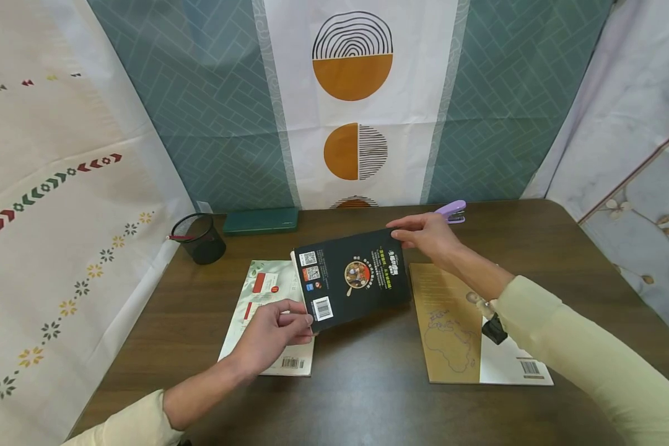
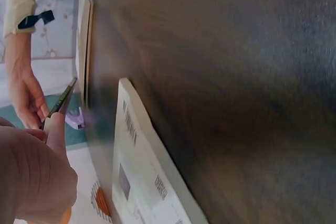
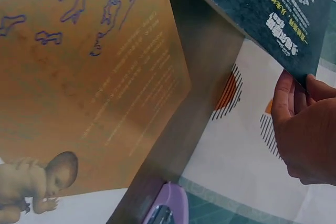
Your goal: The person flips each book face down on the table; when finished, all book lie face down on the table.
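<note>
A black book (image 1: 357,279) with a barcode and QR codes on its cover is held tilted above the table by both hands. My left hand (image 1: 275,331) pinches its lower left corner, thumb on top. At the upper right corner, my right hand (image 1: 432,238) grips it between thumb and fingers; the right wrist view shows that hand (image 3: 304,124) on the book's corner (image 3: 278,24). Partly under the left hand lies a pale green book (image 1: 267,279) with red and white print. Below the right forearm is a tan and white book (image 1: 451,334) with a map outline.
On the brown table (image 1: 368,396), a black mesh pen cup (image 1: 207,248) stands at the back left, beside a dark green case (image 1: 261,221). A purple stapler (image 1: 451,209) sits at the back, behind the right hand. Patterned cloths hang around the table.
</note>
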Tool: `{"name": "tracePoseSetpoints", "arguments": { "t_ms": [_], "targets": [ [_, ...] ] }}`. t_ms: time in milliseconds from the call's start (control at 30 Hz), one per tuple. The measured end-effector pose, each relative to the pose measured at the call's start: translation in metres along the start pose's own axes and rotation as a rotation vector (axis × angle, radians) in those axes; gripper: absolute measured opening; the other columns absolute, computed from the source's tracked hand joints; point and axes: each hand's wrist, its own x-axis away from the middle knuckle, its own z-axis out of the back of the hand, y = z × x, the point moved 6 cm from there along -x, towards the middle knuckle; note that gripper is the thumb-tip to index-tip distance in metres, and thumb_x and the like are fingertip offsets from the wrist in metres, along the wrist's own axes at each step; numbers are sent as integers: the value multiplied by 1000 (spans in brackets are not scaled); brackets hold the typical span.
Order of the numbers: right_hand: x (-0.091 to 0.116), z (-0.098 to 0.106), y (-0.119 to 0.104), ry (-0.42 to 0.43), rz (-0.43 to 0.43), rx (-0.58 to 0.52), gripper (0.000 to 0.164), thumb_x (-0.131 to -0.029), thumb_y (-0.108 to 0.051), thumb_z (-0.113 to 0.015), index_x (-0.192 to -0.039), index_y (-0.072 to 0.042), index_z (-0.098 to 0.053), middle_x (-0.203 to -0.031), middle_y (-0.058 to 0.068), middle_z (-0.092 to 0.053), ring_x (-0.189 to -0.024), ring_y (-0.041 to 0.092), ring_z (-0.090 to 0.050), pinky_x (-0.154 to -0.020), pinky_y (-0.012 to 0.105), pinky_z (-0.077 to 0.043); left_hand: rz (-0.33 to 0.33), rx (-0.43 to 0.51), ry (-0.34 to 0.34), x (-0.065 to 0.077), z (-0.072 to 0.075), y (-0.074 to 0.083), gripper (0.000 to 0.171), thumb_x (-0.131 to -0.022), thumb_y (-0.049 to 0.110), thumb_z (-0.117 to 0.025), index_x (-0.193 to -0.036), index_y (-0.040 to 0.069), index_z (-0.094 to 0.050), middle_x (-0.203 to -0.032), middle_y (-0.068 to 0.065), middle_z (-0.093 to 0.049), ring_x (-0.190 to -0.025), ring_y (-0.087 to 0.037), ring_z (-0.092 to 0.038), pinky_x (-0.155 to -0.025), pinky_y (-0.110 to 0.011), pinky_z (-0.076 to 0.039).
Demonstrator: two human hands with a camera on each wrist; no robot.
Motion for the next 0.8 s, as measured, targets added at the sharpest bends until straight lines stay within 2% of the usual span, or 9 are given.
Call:
{"name": "tracePoseSetpoints", "arguments": {
  "t_ms": [267,533,700,800],
  "targets": [
    [-12,-8,1,11,29,23,31,-100,-11,-76,-130,-1,-75,-131,21,-71,-102,35,-73,-106,50,-54,82,61,-58,0,-7,-11,33,-104,8,-67,-127,-16,-61,-107,-23,-77,-93,-30,-78,-85,-40,-63],
    [-23,-18,4,23,72,71,29,-98,-7,-78,-125,2,-77,-126,20,-74,-107,33,-72,-95,48,-60,120,51,-85,-4,-14,-22,25,-104,8,-66,-117,-14,-65,-99,-21,-78,-88,-25,-79,-82,-38,-64],
    [-29,-27,5,36,89,128,27,-96,-6,-80,-122,2,-78,-119,20,-76,-97,31,-74,-92,51,-60,153,33,-111,-5,-19,-29,24,-104,8,-67,-114,-13,-68,-98,-22,-78,-85,-23,-79,-80,-37,-64],
    [-33,-32,7,51,93,174,26,-95,-8,-81,-120,1,-80,-116,20,-77,-89,29,-73,-86,46,-62,161,39,-141,-6,-23,-32,24,-104,8,-66,-114,-14,-69,-100,-24,-78,-86,-22,-79,-80,-36,-64]
  ]
}}
